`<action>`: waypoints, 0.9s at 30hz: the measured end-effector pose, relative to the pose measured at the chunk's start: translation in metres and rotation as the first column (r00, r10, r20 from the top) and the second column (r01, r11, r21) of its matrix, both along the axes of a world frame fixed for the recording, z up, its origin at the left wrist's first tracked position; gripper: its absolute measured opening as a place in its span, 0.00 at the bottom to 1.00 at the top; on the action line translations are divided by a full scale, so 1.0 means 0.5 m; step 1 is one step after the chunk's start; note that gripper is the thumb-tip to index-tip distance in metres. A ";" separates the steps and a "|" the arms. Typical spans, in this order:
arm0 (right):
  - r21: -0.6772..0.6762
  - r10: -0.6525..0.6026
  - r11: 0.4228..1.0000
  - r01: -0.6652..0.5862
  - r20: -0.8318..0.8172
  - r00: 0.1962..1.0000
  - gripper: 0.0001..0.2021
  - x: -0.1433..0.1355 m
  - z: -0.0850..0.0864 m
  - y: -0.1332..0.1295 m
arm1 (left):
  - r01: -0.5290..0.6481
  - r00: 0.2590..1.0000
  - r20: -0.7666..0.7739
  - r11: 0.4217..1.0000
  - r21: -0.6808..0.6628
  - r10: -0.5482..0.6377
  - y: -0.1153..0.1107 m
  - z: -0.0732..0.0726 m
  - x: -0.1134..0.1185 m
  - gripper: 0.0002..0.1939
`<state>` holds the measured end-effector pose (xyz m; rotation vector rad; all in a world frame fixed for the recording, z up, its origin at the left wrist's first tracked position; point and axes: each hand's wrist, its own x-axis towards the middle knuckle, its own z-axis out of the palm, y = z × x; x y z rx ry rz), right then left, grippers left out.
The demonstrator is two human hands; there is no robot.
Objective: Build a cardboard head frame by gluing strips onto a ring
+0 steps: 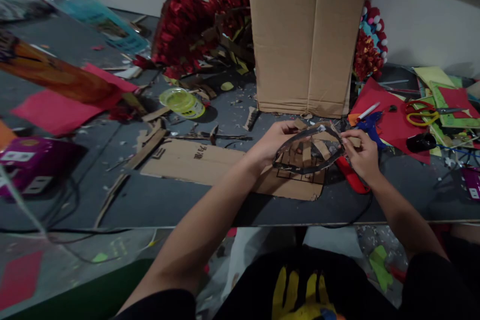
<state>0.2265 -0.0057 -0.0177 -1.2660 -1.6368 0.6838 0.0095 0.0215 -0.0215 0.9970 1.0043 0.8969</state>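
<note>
Both of my hands hold a leaf-shaped cardboard frame [306, 152] with a dark rim and brown strips across its inside. My left hand [275, 141] grips its left side, fingers partly hidden behind it. At the frame's right tip, my right hand [363, 156] is closed in a pinch, with the fingertips against the edge. Beneath the frame lies a flat cardboard strip [217, 162] with printed black marks. A red object [352, 175], perhaps a tool handle, lies just below my right hand. A blue object [369, 127] sits right behind that hand.
A tall cardboard panel [296, 35] stands behind my hands. Red paper decorations [183, 30] flank it. Left are a yellow-green tub [182, 103], cardboard scraps [148, 147] and a purple box [37, 165]. Scissors [423, 114] lie right on red paper [390, 132]. A cable runs along the table's front edge.
</note>
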 end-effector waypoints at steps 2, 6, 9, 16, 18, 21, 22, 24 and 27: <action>-0.006 0.003 1.000 -0.003 -0.012 1.000 0.05 0.001 0.000 -0.001 | -0.002 1.000 -0.017 1.000 0.013 0.002 0.000 0.005 0.001 0.17; 0.000 0.030 1.000 -0.030 -0.011 0.999 0.04 0.003 -0.005 -0.003 | -0.037 0.997 -0.074 0.999 -0.011 0.036 -0.004 0.025 0.005 0.18; 0.015 0.038 0.999 -0.039 0.025 0.999 0.06 0.004 -0.007 -0.005 | -0.076 0.988 -0.136 0.996 -0.040 0.070 -0.007 0.033 0.006 0.18; 0.019 0.050 0.999 -0.051 0.034 0.998 0.06 0.004 -0.003 -0.008 | -0.088 0.987 -0.136 0.996 0.006 0.088 -0.011 0.038 0.006 0.18; 0.007 0.044 0.999 -0.044 0.034 0.998 0.07 0.003 -0.003 -0.008 | -0.098 0.985 -0.145 0.995 -0.011 0.095 -0.011 0.039 0.007 0.19; -0.009 0.045 0.999 -0.045 0.038 0.998 0.08 0.004 -0.006 -0.008 | -0.111 0.982 -0.161 0.993 -0.039 0.103 -0.011 0.039 0.007 0.19; -0.010 0.048 0.999 -0.048 0.040 0.998 0.08 0.005 -0.007 -0.007 | -0.112 0.980 -0.167 0.993 -0.042 0.103 -0.010 0.039 0.007 0.19; -0.006 0.053 0.999 -0.052 0.046 0.998 0.08 0.006 -0.009 -0.007 | -0.106 0.979 -0.182 0.994 -0.037 0.097 -0.010 0.038 0.006 0.18; 0.007 0.054 0.999 -0.054 0.061 0.997 0.07 0.007 -0.010 -0.006 | -0.102 0.976 -0.197 0.994 -0.030 0.094 -0.008 0.036 0.005 0.18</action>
